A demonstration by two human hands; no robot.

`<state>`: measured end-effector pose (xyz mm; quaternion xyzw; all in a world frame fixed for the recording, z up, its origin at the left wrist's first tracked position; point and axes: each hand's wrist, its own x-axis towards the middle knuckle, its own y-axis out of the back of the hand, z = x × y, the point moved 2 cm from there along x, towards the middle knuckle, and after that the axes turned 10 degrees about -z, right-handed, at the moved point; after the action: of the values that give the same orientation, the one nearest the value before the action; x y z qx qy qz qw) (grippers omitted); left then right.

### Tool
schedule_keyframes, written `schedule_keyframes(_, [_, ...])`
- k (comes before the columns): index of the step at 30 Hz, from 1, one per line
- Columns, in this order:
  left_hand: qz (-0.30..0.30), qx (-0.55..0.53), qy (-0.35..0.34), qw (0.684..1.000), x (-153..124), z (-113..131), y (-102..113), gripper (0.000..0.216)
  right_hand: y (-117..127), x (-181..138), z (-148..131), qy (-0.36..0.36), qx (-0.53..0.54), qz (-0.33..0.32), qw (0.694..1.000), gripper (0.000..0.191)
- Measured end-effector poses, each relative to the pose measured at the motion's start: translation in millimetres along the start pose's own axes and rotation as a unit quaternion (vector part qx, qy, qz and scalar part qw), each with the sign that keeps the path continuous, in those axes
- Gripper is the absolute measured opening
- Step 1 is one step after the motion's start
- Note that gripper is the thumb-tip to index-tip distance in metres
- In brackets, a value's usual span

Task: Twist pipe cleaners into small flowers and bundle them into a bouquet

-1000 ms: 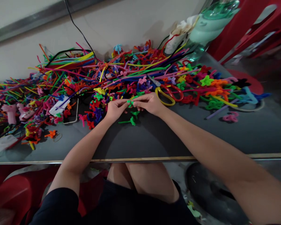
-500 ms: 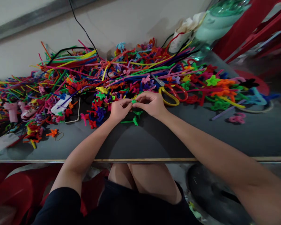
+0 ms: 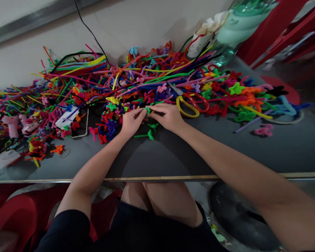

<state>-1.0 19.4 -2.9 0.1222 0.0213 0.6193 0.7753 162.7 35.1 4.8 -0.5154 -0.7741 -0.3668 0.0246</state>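
the green piece [image 3: 148, 111] is located directly between the left hand [image 3: 131, 123] and the right hand [image 3: 171, 118], equally near both. each hand is clamped on it by the fingertips. its long axis cannot be determined. a green flower [image 3: 150, 134] lies nearby on the surface [image 3: 157, 161].

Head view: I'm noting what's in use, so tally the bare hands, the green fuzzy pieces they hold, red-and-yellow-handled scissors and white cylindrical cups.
Bare hands: 2, left hand and right hand
Green fuzzy piece held between fingertips: 1
Red-and-yellow-handled metal scissors: 1 pair
White cylindrical cup: 1
Total: 5
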Motion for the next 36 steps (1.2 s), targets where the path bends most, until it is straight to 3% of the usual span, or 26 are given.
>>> schedule_keyframes(3, [-0.029, 0.033, -0.032, 0.999, -1.7, -2.0, -1.2, 0.031, 0.8, 0.4, 1.5, -0.006, 0.008, 0.024, 1.0, 0.032])
schedule_keyframes(6, [-0.022, 0.115, -0.058, 0.991, -2.6, -2.5, 0.7, 0.036, 2.0, 0.4, 2.5, 0.0, 0.015, 0.031, 0.999, 0.033])
schedule_keyframes(11, [0.012, 0.288, -0.098, 0.952, -1.7, 0.9, 8.9, 0.027, 0.9, -0.3, 4.6, -0.001, -0.017, 0.005, 1.0, 0.036])
schedule_keyframes(15, [0.037, 0.356, -0.138, 0.923, -1.8, -0.5, 12.8, 0.029, -1.0, -0.2, 7.7, 0.025, -0.068, 0.01, 0.997, 0.035])
schedule_keyframes(20, [0.043, 0.394, -0.186, 0.899, -2.5, -2.1, 11.5, 0.029, -1.6, 0.9, 8.9, 0.043, -0.08, -0.015, 0.996, 0.03])
schedule_keyframes(25, [0.049, 0.39, -0.2, 0.898, -3.0, 1.0, 10.0, 0.022, -0.3, 0.9, 6.0, 0.075, -0.073, -0.046, 0.993, 0.028])
schedule_keyframes(36, [0.067, 0.401, -0.231, 0.884, -4.4, 1.6, 12.4, 0.023, -4.0, -5.4, -0.1, 0.098, -0.138, -0.029, 0.985, 0.033])
